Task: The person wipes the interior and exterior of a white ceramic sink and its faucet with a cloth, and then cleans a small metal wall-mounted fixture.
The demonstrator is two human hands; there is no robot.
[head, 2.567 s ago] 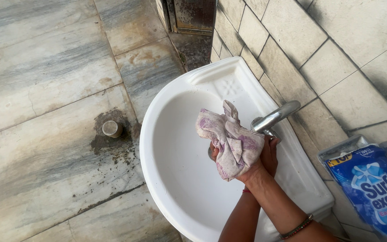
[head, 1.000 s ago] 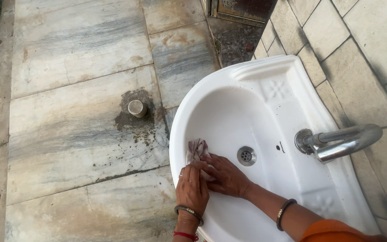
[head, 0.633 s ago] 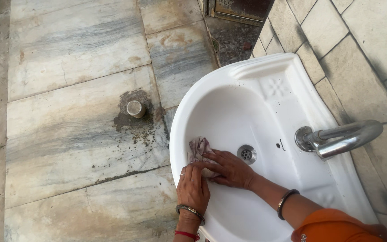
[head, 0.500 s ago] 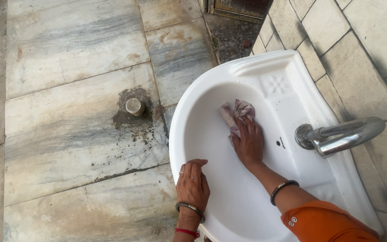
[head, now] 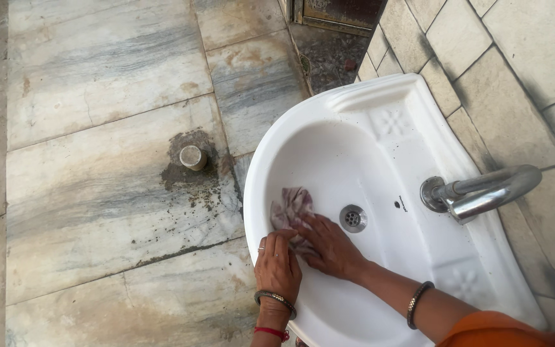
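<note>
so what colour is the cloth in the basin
The cloth is whitish with a purple-mauve print, under the right hand. It shows in the head view.

hands: two, left (head: pixel 278 268) and right (head: pixel 329 247)
cloths: one (head: pixel 292 209)
basins: one (head: pixel 412 122)
taps: one (head: pixel 483 191)
drains: one (head: pixel 353 218)
floor pipe stubs: one (head: pixel 193 157)
bangles: three

A single head-worn camera is looking steeply down from above the person's own arms, close over the white washbasin (head: pixel 329 112). It is facing forward past the right hand (head: pixel 331 247) toward the stone floor (head: pixel 104 128), with the tiled wall (head: pixel 515 58) running off beyond that hand's outer side.
</note>
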